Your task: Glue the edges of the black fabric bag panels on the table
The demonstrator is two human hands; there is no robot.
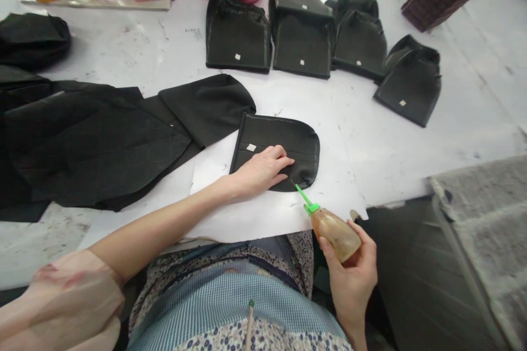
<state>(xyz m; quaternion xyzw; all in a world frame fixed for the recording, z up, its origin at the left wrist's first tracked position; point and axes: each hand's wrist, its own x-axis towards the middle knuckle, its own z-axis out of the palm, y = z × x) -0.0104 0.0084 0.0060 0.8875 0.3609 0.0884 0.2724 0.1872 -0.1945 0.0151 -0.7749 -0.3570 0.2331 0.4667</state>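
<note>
A: Use the round-ended black fabric piece [284,129] as the landmark. What lies to its left?
B: Dark fabric sections [94,142] on the worktop [473,137]. The nearest fold meets the piece's far left corner.

A: State the orientation of the piece.
B: It lies flat. The straight edge faces left and the curved edge faces right. The long axis of the piece cannot be judged reliably.

A: Left grip [265,167]?
B: Palm down on the near half of the piece, fingers slightly apart and directed right. It is clamped on nothing.

A: Where is the green nozzle [303,194]?
B: Its tip is at the near right part of the piece, just inside the curved edge. Contact cannot be confirmed.

A: Squeeze bottle [335,233]?
B: Near side of the piece, to its right. The long axis slants from the nozzle back and rightward.

A: Right grip [354,263]?
B: Closed around the bottle's base end, farther back and right of the piece. From this grip, the piece lies forward and left, in line with the nozzle. The left grip is nearer to the piece; the right controls the nozzle angle.
</note>
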